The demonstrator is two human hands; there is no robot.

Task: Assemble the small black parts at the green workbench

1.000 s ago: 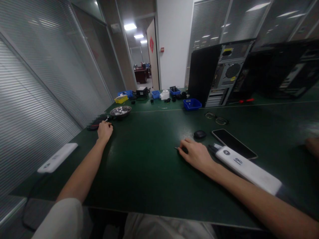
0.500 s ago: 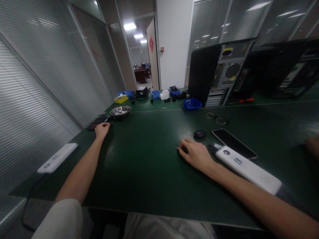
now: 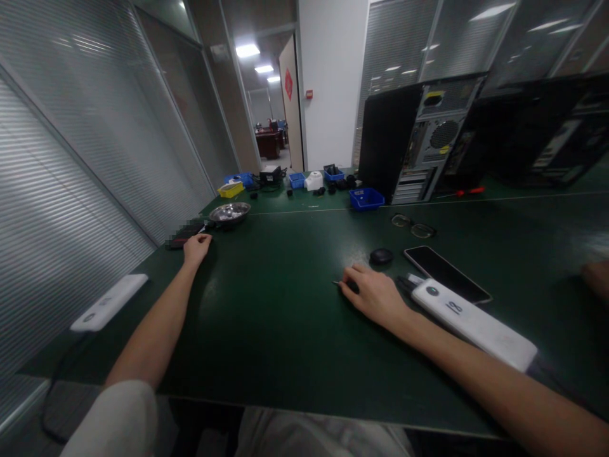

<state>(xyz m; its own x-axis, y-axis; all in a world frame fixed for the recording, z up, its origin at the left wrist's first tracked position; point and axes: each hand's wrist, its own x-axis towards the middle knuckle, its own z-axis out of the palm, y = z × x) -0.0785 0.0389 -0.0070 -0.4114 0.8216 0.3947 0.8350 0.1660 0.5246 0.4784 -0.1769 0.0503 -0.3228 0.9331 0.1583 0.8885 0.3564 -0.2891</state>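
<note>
My left hand [image 3: 196,246] is at the table's left side with its fingertips pinched together; what they hold, if anything, is too small to make out. Beside it lie a dark, partly blurred flat object [image 3: 183,237] and a shiny metal bowl [image 3: 229,214]. My right hand [image 3: 371,292] rests on the green table [image 3: 266,317], its fingers closed round what looks like a small screwdriver [image 3: 335,283]. The thin metal tip points left and the dark handle is mostly hidden in the hand. A black computer mouse [image 3: 381,256] sits just beyond this hand.
Right of my right forearm lie a white power bank [image 3: 476,324] marked 18, a phone [image 3: 447,274] and glasses [image 3: 413,226]. Another white power bank [image 3: 110,303] is at left. Behind stand a blue tray [image 3: 366,199] and computer cases [image 3: 419,143]. Another person's hand [image 3: 595,279] shows at right.
My left hand has shifted very slightly, and the dark bit seen at its fingertips before no longer shows clearly. My right hand stays in place.
</note>
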